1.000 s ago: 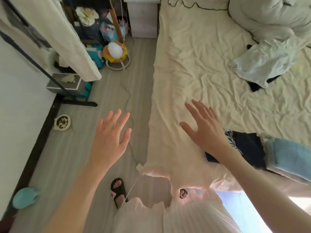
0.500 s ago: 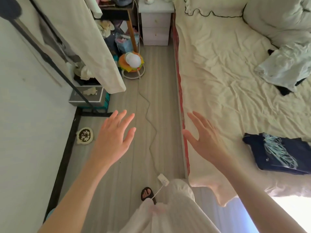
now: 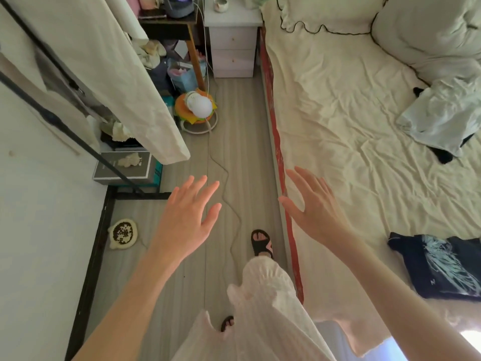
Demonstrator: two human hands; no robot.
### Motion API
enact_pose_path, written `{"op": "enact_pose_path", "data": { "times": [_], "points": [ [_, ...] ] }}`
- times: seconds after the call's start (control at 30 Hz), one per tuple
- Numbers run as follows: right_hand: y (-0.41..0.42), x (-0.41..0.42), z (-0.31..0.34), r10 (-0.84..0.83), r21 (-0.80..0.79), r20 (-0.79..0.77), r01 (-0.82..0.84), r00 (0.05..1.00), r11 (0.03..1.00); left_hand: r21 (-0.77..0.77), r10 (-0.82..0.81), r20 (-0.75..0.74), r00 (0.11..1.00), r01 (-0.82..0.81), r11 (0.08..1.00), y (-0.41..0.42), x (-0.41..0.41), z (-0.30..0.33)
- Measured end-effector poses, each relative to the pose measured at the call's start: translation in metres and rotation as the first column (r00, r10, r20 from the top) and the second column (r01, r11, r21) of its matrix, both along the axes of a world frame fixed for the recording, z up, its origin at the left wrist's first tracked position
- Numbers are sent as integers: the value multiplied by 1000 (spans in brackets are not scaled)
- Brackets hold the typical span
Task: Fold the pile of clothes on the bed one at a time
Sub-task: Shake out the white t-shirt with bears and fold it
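A cream-sheeted bed (image 3: 351, 142) fills the right side. A loose pile of clothes (image 3: 442, 121), pale blue-white over something black, lies at its far right. A folded dark navy garment with a pale print (image 3: 440, 267) rests near the bed's foot, at the right edge. My left hand (image 3: 187, 217) hovers over the floor beside the bed, fingers straight and spread, holding nothing. My right hand (image 3: 312, 204) hovers above the bed's left edge, fingers also straight and empty. Both hands are far from the pile.
A clothes rack with a hanging cream garment (image 3: 112, 74) stands on the left. A white nightstand (image 3: 233, 40) sits at the bed's head, a small fan (image 3: 199, 110) on the grey floor with a cable trailing toward my sandalled foot (image 3: 261, 242). Pillows (image 3: 426, 35) lie at the top right.
The view has swung left and up, from over the bed to the aisle beside it. Both hands stay open and raised; the folded blue item is out of sight.
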State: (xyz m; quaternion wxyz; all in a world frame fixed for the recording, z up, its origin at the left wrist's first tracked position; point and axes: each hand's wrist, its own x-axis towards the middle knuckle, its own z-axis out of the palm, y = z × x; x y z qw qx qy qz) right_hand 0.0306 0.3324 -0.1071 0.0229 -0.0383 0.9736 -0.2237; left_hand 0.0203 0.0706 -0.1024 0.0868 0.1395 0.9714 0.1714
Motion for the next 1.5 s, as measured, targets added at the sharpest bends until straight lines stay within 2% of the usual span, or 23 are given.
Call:
{"op": "enact_pose_path", "data": {
  "times": [0.13, 0.33, 0.5, 0.7, 0.83, 1.0, 1.1, 1.23, 1.37, 1.5],
  "points": [
    [19, -79, -11, 5, 43, -1, -5, 1000, 999, 5, 0, -9, 1000, 0, 1000, 21, -73, -9],
    [72, -231, -15, 6, 166, 8, -7, 1000, 986, 1, -36, 12, 999, 36, 999, 89, -235, -18],
    [116, -327, 1, -58, 154, -3, 58, 998, 986, 32, -64, -8, 998, 64, 997, 134, -339, -1],
    [148, -382, 2, -160, 116, 49, 153, 986, 981, 5, -76, 34, 997, 76, 997, 151, -404, 2],
    [163, -418, -2, -216, 101, 43, 211, 975, 972, 40, -113, 2, 994, 113, 993, 165, -459, 6],
    [178, -463, -11, -310, 115, 29, 305, 950, 946, 52, -216, -10, 976, 216, 975, 187, -532, -1],
    [188, -491, -20, -396, 131, 27, 389, 918, 912, 38, -344, 1, 939, 344, 938, 207, -587, -10],
    [199, -522, -30, -532, 171, 44, 518, 846, 838, -18, -535, -2, 845, 535, 845, 236, -663, -14],
    [217, -534, -34, -695, 123, 35, 687, 718, 716, -9, -667, -34, 745, 667, 745, 283, -717, -11],
    [254, -529, -55, -802, 135, 83, 791, 591, 597, -8, -783, -36, 621, 783, 621, 344, -733, -31]
  ]
}}
